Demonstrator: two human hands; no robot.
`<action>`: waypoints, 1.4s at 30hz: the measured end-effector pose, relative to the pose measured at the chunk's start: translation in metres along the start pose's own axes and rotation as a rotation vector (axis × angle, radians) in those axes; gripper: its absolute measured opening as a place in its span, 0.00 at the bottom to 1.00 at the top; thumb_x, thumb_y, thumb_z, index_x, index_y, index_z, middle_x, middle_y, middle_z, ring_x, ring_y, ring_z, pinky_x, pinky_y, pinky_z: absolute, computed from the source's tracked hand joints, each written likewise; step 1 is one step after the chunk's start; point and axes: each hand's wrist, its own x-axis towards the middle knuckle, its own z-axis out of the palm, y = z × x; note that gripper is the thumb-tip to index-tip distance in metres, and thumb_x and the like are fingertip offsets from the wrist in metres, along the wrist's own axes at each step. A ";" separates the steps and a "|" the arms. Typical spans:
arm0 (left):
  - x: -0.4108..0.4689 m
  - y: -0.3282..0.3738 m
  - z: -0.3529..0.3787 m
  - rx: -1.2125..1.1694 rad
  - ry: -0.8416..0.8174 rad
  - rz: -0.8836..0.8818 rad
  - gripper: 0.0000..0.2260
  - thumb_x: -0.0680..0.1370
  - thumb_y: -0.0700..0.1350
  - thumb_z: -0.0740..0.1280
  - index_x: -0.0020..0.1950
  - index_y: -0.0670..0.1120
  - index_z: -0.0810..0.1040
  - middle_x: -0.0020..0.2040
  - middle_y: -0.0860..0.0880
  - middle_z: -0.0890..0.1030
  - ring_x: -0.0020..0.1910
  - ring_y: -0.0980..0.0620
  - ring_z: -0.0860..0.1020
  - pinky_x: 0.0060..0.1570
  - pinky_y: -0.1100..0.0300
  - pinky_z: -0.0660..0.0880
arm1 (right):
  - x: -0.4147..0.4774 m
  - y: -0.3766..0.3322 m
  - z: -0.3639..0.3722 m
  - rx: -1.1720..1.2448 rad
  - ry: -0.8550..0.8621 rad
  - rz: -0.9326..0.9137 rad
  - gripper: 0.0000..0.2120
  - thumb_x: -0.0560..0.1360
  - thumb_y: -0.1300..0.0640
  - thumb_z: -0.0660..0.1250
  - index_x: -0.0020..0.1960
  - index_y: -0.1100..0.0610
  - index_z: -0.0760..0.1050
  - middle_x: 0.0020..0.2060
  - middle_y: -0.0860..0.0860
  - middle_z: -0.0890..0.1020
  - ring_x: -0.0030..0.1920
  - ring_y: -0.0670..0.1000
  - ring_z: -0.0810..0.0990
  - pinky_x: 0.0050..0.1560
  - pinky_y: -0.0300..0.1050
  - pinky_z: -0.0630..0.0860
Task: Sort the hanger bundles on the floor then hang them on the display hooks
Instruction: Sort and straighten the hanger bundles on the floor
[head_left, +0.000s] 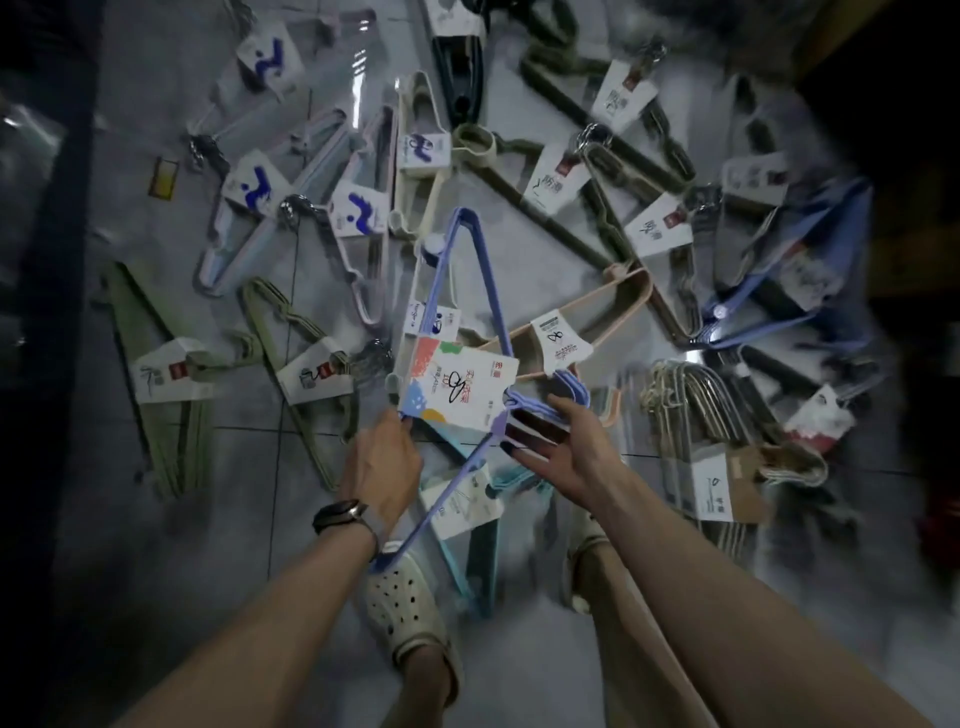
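Head view: the left hand grips the purple hanger bundle above the floor. The right hand is open beside its hooks. The bundle looks light, stiff and slippery, so hold the frame.

Grey tiled floor with dark grout lines. Pale perforated clog near bottom centre, second clog to its right, partly hidden. Dark watch strapped on a wrist. Small yellow-brown card flat on tiles, upper left. Clear plastic at left edge. Blurred red object at right edge.
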 end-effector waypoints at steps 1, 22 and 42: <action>0.005 0.003 0.005 0.030 -0.003 0.001 0.11 0.83 0.40 0.60 0.40 0.44 0.68 0.31 0.45 0.70 0.28 0.43 0.68 0.32 0.55 0.60 | 0.004 -0.006 0.000 0.046 0.027 -0.003 0.16 0.85 0.58 0.58 0.65 0.68 0.74 0.53 0.65 0.84 0.49 0.64 0.84 0.41 0.58 0.85; 0.147 0.138 0.085 0.137 -0.184 0.088 0.11 0.73 0.31 0.65 0.48 0.42 0.83 0.45 0.38 0.84 0.46 0.38 0.80 0.41 0.53 0.73 | 0.097 -0.054 -0.079 0.306 0.201 0.134 0.10 0.86 0.64 0.58 0.49 0.61 0.74 0.45 0.61 0.82 0.43 0.58 0.82 0.28 0.43 0.82; 0.155 0.151 0.105 0.154 -0.135 0.038 0.11 0.78 0.35 0.66 0.56 0.45 0.83 0.49 0.41 0.84 0.52 0.39 0.80 0.48 0.49 0.75 | 0.116 -0.059 -0.087 0.088 0.386 0.032 0.13 0.84 0.66 0.61 0.65 0.72 0.73 0.44 0.64 0.82 0.31 0.55 0.81 0.24 0.41 0.77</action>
